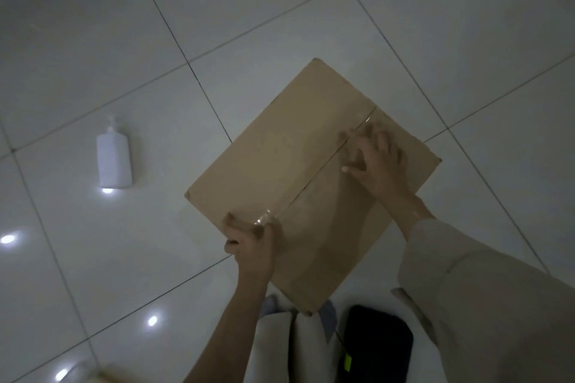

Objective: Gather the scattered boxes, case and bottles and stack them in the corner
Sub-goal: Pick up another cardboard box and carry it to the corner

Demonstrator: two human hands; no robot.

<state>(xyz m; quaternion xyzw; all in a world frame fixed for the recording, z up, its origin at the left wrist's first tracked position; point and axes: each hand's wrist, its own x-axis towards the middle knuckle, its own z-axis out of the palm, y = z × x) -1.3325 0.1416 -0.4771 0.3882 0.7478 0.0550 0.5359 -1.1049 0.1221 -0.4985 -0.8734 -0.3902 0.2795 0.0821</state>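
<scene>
A large taped cardboard box (298,165) fills the middle of the view, its top facing me above the tiled floor. My left hand (250,242) grips its near edge, fingers curled over the rim beside the tape seam. My right hand (373,162) lies flat on the top of the box with fingers spread, near the seam. A white pump bottle (113,158) lies on the floor to the left of the box, apart from both hands. A black case (379,345) sits low at the bottom, below the box.
Glossy white floor tiles (280,9) with dark grout lines spread all around, with bright light reflections at the lower left. A strip of another cardboard piece (115,376) shows at the bottom edge. My pale clothing covers the bottom right.
</scene>
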